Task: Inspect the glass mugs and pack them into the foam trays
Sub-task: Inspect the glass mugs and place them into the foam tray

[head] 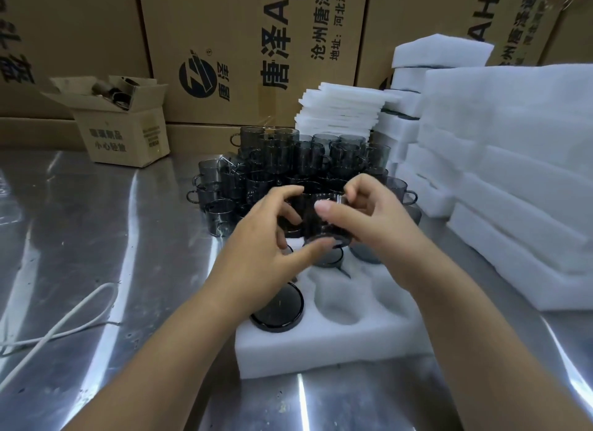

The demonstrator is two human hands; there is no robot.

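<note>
Dark glass mug point(324, 220) held over the far half of the foam tray point(321, 344), left hand point(266, 238) curled round its wall, right hand point(378, 225) pinching its rim; probably light, stiff, slick and brittle, best taken round the body with both hands.

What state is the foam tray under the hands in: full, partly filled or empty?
Partly filled: the foam tray holds a dark glass mug in its near-left pocket, but the pocket beside it is bare.
</note>
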